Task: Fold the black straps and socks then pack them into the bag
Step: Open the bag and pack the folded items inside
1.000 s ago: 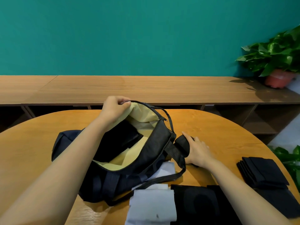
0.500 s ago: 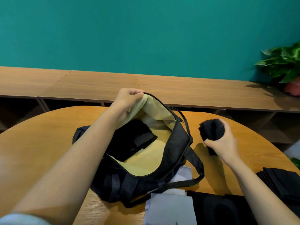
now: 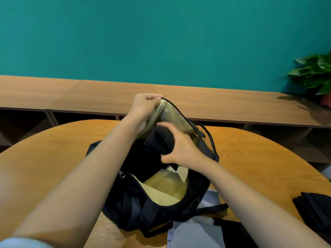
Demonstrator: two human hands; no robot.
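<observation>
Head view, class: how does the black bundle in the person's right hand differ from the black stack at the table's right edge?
The black bundle is gripped by the right hand at the mouth of the bag; the black stack lies untouched on the table. The black bundle is a compact wad; the black stack is flat, fanned layers. Both are black fabric.

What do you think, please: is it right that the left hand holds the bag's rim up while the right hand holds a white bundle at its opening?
Not quite: the bundle is black, not white. The head view shows the left hand holding the bag's rim up while the right hand holds a black bundle at its opening.
</observation>
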